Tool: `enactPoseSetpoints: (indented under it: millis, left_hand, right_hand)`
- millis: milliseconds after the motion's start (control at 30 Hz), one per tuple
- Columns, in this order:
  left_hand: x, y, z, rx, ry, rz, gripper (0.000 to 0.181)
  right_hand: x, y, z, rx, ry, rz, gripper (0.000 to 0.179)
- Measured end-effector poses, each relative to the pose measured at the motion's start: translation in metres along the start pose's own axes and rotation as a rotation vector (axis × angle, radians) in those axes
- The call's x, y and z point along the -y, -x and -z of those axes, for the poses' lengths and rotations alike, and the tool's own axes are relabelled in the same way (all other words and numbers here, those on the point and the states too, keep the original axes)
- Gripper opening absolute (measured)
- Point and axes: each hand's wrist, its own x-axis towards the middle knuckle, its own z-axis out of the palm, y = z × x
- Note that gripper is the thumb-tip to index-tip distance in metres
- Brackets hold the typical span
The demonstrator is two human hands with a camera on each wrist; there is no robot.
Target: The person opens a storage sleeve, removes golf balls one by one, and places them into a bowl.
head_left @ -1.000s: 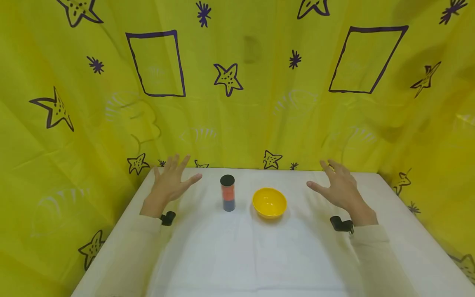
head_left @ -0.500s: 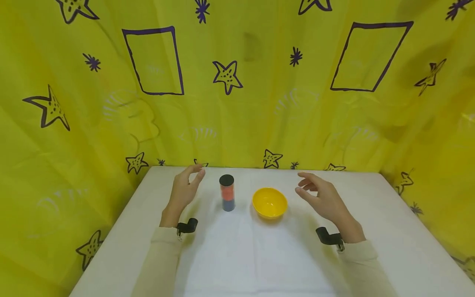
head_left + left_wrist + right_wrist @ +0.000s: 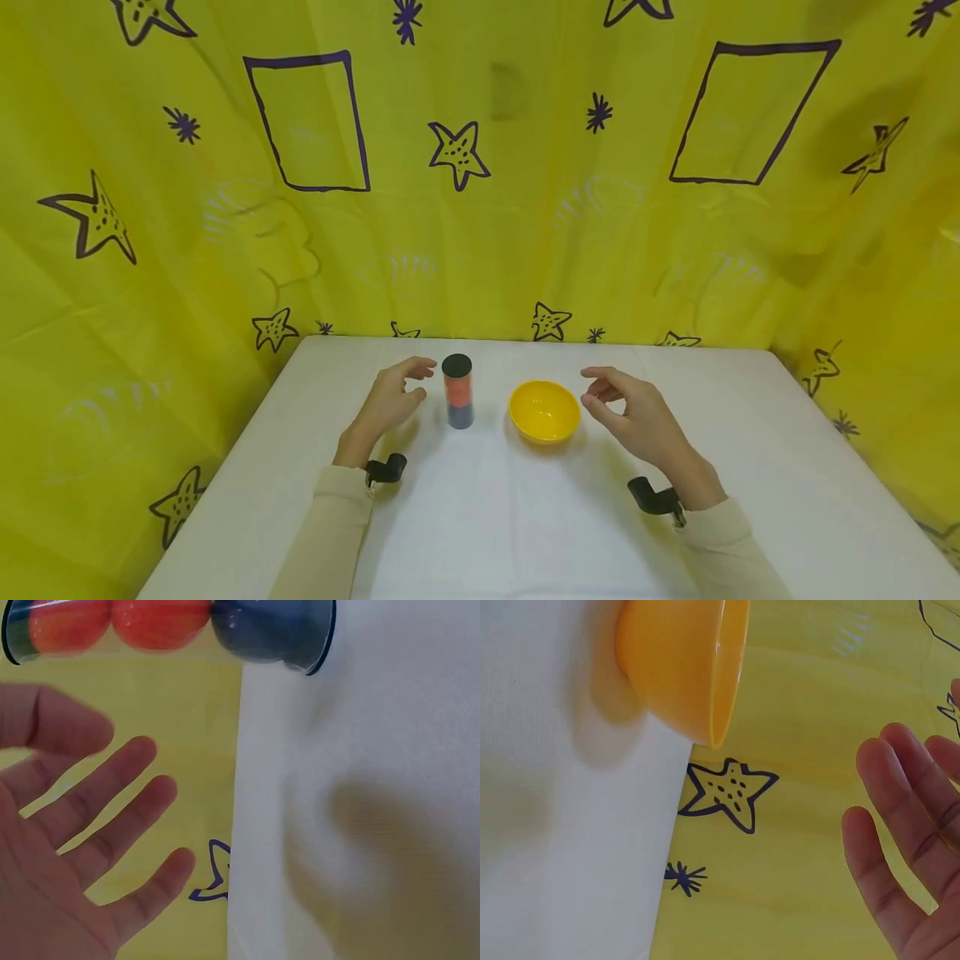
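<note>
A clear tube with a black lid (image 3: pixel 459 392) stands upright on the table; in the left wrist view this tube (image 3: pixel 161 626) shows two red balls and a dark one inside. My left hand (image 3: pixel 392 400) is just left of it, fingers parted and slightly bent, touching nothing. To the tube's right sits a yellow bowl (image 3: pixel 544 412), upright, with nothing visible inside. Close to the bowl's right rim hovers my right hand (image 3: pixel 633 417), its fingers loosely bent and apart from the bowl. In the right wrist view the bowl (image 3: pixel 679 664) is near the fingers (image 3: pixel 889 772), with a gap between.
A white cloth covers the table (image 3: pixel 480 517). Behind it and at both sides hangs a yellow curtain (image 3: pixel 525 233) with drawn stars and frames. Each wrist carries a small black camera, such as the right one (image 3: pixel 652 497).
Both hands have moved inward and lower, the left towards the tube and the right towards the bowl. Their spread fingers have drawn into a looser bend. Tube and bowl stay put.
</note>
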Motion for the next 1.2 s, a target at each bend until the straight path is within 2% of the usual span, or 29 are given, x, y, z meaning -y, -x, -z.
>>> enactPoseSetpoints:
  millis: [167,367,600,867,1033,1200]
  left_hand:
    - [-0.004,0.001,-0.009,0.105,0.046,0.05,0.055]
    - [-0.008,-0.001,-0.026,0.143,0.096,0.086,0.05]
    - [-0.007,-0.006,-0.041,0.142,0.107,0.051,0.051]
    - [-0.009,-0.004,-0.042,0.12,0.076,0.019,0.048]
    - [-0.012,-0.002,-0.043,0.149,0.071,0.014,0.042]
    - [-0.016,-0.002,-0.043,0.178,0.02,-0.03,0.038]
  right_hand:
    - [0.005,0.003,-0.002,-0.012,0.019,0.008,0.03]
    - [0.012,0.005,-0.007,0.028,0.023,0.002,0.031]
    - [0.02,0.006,-0.017,0.08,-0.024,-0.026,0.027]
    - [0.038,0.007,-0.032,0.116,-0.07,-0.056,0.024]
    - [0.048,0.009,-0.037,0.113,-0.079,-0.082,0.024]
    - [0.051,0.009,-0.039,0.109,-0.098,-0.121,0.023]
